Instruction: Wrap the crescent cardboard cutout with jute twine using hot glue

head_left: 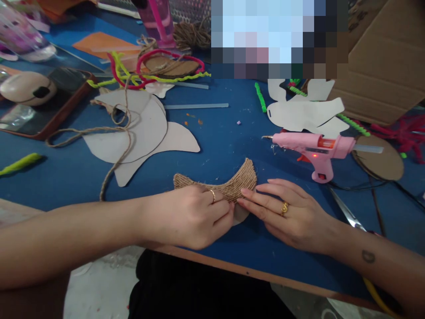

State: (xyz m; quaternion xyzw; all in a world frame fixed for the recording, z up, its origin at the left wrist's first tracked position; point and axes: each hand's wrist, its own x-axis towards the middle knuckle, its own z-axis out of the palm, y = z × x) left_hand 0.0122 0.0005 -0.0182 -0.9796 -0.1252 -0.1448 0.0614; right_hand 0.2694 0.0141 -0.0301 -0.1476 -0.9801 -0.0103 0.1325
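Note:
A crescent-shaped card cutout (244,175) lies near the table's front edge, its curved upper part covered in rows of jute twine and a bare pale part showing below. My left hand (199,217) is closed over its left and middle part, with curled fingertips pressed near the lower edge; what lies under the fingers is hidden. From the right, my right hand (292,212) reaches in with fingers stretched out, their tips touching the cutout's right side. A loose strand of jute twine (114,170) runs down from the left and disappears behind my left forearm.
White card shapes (142,126) lie at left, with more white cutouts (305,113) at right. A pink glue gun (315,148), its red light lit, rests beyond my right hand. Scissors (347,210) lie beside my right wrist. Pipe cleaners (172,53) and a cardboard box (385,62) stand farther back.

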